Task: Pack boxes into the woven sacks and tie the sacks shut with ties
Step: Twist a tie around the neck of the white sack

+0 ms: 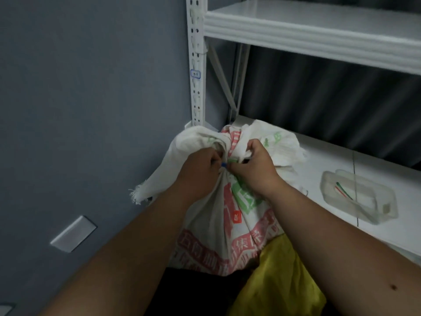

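A white woven sack (230, 226) with red and green print stands against the low shelf, its mouth gathered into a bunch at the top. My left hand (198, 172) grips the bunched neck from the left. My right hand (252, 165) pinches the neck from the right. Between the two hands a small tie (227, 163) shows, green with a blue end, held at the neck. Whatever is inside the sack is hidden.
A white metal shelving unit (319, 33) fills the right, its lower shelf (330, 156) carrying a clear plastic tub (385, 192) with a few coloured ties. A yellow sack (280, 277) lies in front at the bottom. A grey wall (91, 87) is at the left.
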